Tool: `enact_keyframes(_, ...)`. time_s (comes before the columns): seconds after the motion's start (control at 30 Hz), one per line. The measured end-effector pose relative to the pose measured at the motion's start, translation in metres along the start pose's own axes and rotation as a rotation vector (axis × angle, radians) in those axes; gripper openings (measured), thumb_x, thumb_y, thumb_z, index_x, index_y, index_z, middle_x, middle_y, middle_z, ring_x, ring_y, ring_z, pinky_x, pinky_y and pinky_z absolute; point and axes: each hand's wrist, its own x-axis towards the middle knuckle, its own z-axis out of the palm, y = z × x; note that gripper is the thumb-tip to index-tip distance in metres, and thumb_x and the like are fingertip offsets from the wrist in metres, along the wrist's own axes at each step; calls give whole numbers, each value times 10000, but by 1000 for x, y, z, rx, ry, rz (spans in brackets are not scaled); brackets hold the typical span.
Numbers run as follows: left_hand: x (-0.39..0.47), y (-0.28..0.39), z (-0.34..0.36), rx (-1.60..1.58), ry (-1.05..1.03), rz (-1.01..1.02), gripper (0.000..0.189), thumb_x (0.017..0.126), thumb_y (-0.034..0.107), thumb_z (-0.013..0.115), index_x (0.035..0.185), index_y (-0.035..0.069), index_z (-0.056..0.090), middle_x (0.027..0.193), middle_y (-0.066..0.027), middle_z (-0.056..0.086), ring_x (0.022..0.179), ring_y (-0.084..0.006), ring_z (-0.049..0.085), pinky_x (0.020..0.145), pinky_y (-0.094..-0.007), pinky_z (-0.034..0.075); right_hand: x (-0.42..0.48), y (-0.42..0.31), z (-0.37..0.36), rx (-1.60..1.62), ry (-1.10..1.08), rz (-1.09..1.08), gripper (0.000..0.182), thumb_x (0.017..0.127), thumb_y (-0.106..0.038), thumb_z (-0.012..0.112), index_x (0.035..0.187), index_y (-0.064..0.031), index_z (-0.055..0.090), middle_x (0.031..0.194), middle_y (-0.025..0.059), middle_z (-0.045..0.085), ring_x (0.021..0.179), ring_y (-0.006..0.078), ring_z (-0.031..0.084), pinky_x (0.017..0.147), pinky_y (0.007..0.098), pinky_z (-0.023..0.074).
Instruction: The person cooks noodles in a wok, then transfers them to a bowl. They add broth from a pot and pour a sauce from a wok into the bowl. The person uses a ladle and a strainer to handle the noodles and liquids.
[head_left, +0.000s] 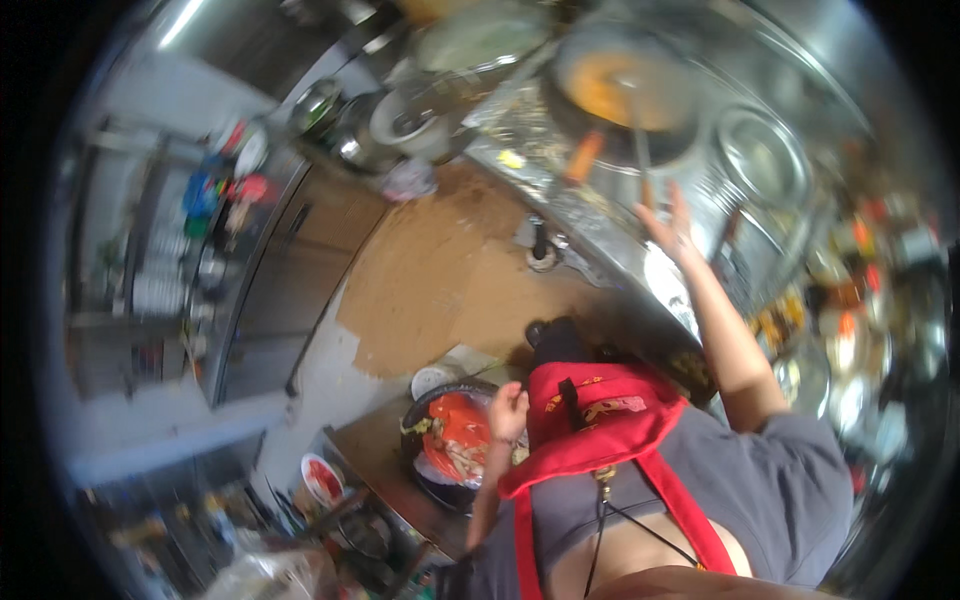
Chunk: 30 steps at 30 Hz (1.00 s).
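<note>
My right hand (671, 225) is raised over the edge of a metal stove top (600, 225), its fingers spread. Close to the fingertips is the wooden handle (646, 191) of a long metal ladle or turner, whose far end reaches into a wok (667, 90). Orange food or liquid (600, 82) lies in the wok, and an orange-brown handle (583, 159) juts from the wok's near side. Down at my side hangs my left hand (510, 412), fingers loosely curled and nothing visible in it. It overlaps a dark tub (411, 442) holding an orange-red bag (454, 427). Blur hides finer detail.
A metal bowl (763, 154) sits right of the wok. Bottles and jars (855, 300) crowd the right side. Brown matting (450, 285) covers part of the floor before a long cabinet (300, 247). Pots (409, 124) stand beyond. A white tub with red contents (322, 478) is lower left.
</note>
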Motion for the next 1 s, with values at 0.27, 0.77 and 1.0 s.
enact_keyframes(0.27,207,91,-102,430,-80,111,287,828,288,596,706,31,637,687,-190,620,697,-326,624,649,-432,481,-17,-193,66,361,-261,-156,477,857,3,561,1313,-2,420,1176,124,550,991,180,595,863,317,481)
enact_keyframes(0.77,506,153,-615,705,709,184,455,798,180,636,1208,25,515,1271,-291,433,1179,-430,428,990,-438,386,201,-424,489,279,-769,-219,451,803,7,604,1241,-34,503,1038,104,623,789,139,621,701,278,517)
enact_keyframes(1.0,480,185,-843,834,1182,41,192,789,180,678,771,-10,656,942,-222,639,947,-378,591,855,-439,460,251,-515,686,228,-984,-434,509,831,-55,606,1312,-66,440,983,109,637,850,210,621,772,326,498)
